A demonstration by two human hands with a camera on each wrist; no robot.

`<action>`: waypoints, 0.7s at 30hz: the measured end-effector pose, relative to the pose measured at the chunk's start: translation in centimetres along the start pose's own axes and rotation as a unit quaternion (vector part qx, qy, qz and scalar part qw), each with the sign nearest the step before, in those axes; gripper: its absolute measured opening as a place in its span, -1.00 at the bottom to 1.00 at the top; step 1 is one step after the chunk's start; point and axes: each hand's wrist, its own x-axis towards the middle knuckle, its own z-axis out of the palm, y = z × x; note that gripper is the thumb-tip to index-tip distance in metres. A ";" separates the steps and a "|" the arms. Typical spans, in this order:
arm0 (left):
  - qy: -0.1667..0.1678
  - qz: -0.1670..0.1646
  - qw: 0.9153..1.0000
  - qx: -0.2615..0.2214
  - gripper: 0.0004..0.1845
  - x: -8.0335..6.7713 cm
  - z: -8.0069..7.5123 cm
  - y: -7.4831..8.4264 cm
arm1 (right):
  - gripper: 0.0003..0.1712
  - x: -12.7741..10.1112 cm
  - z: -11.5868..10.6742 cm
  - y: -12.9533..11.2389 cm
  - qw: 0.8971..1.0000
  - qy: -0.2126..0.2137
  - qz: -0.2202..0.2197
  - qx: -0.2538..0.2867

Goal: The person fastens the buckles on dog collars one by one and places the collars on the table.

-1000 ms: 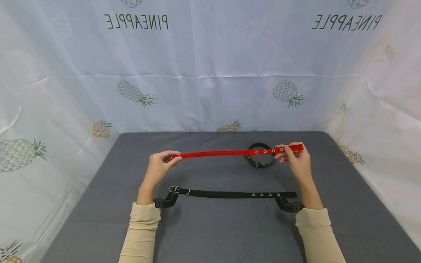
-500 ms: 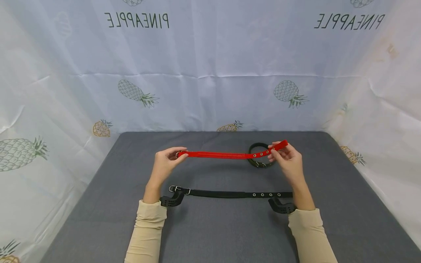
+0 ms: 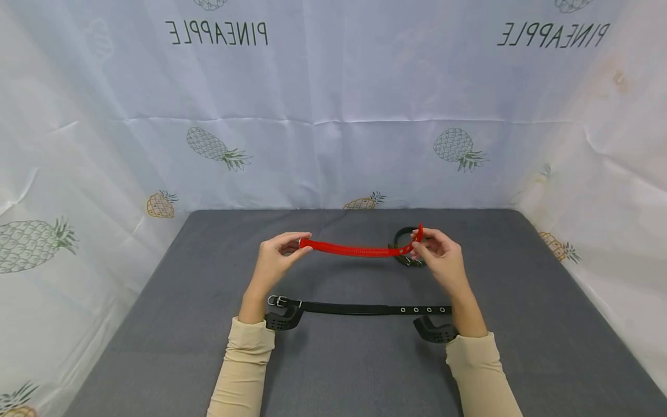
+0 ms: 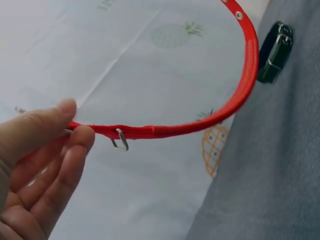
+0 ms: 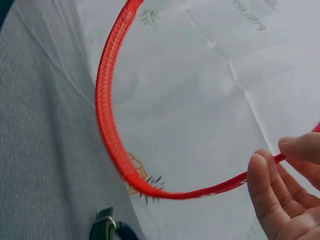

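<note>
A red collar (image 3: 354, 251) spans the two hands above the table, bowed into a curve. My left hand (image 3: 278, 255) pinches its buckle end between thumb and fingers; a metal loop (image 4: 120, 140) shows on the strap just beyond the fingertips in the left wrist view. The eyelet end is pinched by my right hand (image 3: 443, 255), with the tip sticking up past the fingers. Below the hands, a black collar (image 3: 354, 308) lies stretched flat, buckle to the left, its right end hidden behind the right wrist. A dark green collar (image 4: 276, 52), buckled into a ring, lies behind the red one.
A dark grey cloth covers the table (image 3: 333, 370). White curtains with printed pineapples (image 3: 333, 162) enclose the back and both sides. A black wrist mount (image 3: 283, 318) sits at each wrist, over the black collar's level in the head view.
Both hands have moved inward, the right one further. The red collar has gone from nearly straight to bowed, and its eyelet end has turned upward.
</note>
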 end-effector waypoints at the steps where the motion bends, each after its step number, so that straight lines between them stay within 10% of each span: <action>1: -0.001 0.004 1.000 -0.006 -0.67 0.0 0.2 0.1 | -0.69 0.0 0.1 -0.1 1.000 -0.007 0.003 -0.011; 21: -0.023 0.040 0.997 -0.058 -0.71 0.5 1.9 1.2 | -0.71 0.2 1.9 -1.2 0.997 -0.051 0.016 -0.057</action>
